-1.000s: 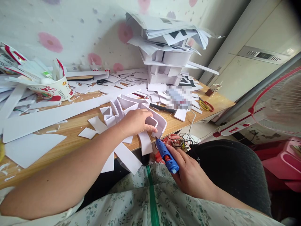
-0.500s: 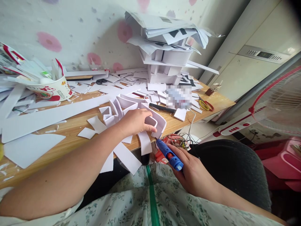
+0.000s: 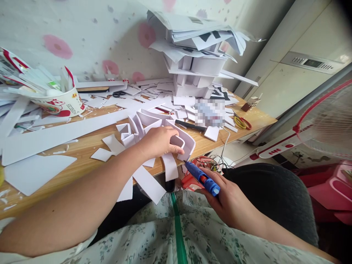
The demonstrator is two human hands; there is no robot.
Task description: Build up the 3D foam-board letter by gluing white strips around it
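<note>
My left hand (image 3: pixel 162 141) is closed on a curved white foam board piece (image 3: pixel 178 141), thumb on its near end and fingers over the top. Around that piece stands a second curved foam board wall (image 3: pixel 189 146), joined to a small white model (image 3: pixel 148 119) at the table's front edge. A blue hot glue gun (image 3: pixel 202 178) is gripped in my right hand (image 3: pixel 229 198). Its nozzle points at the near end of the curved wall; I cannot tell whether it touches. A bent white strip (image 3: pixel 170 167) hangs over the edge below my left hand.
Loose foam board scraps cover much of the wooden table (image 3: pixel 82 161). A paper cup (image 3: pixel 62 104) of scraps stands at left, and a tall white model (image 3: pixel 192 79) topped with papers at back. Scissors (image 3: pixel 242 123) lie right, near a fan (image 3: pixel 327 113) and a dark chair (image 3: pixel 269 198).
My right hand and the glue gun have shifted slightly to the right. My left hand keeps its hold on the curved piece. The view has moved a little.
</note>
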